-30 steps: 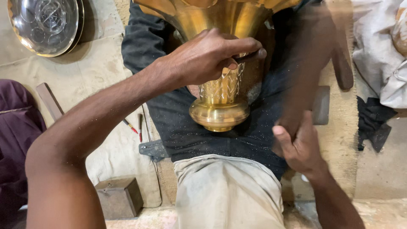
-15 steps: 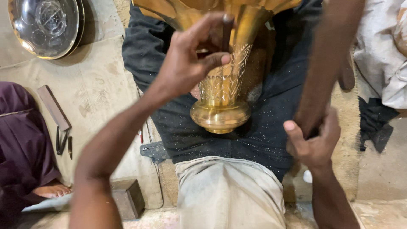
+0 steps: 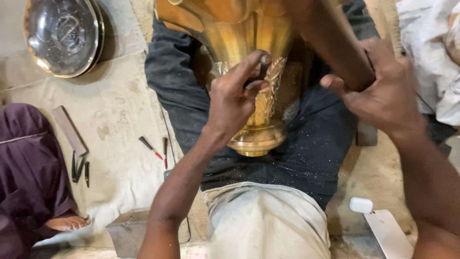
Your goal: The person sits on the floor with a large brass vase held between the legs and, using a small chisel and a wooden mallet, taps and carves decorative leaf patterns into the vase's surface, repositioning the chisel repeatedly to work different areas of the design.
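Note:
A large brass vase point(image 3: 249, 43) lies across my lap, its round foot point(image 3: 257, 140) pointing toward me. My left hand point(image 3: 235, 103) rests on the vase's engraved band and pinches a small dark punch point(image 3: 263, 61), tip against the metal. My right hand point(image 3: 383, 91) is raised beside the vase on the right. It is closed around the lower end of a thick dark brown club point(image 3: 330, 43) that runs up out of the picture. My dark trousers point(image 3: 306, 158) under the vase are speckled with fine metal dust.
A round shiny metal plate point(image 3: 62, 36) lies at the top left on a beige cloth point(image 3: 115, 120). Small hand tools point(image 3: 153, 148) and dark punches point(image 3: 79, 165) lie on that cloth. A person in purple point(image 3: 24, 163) sits at the left. A white-handled flat tool point(image 3: 378, 225) lies bottom right.
My right hand has risen with the club from beside my lap to the vase's right side. My left hand has shifted on the engraved band, still gripping the punch.

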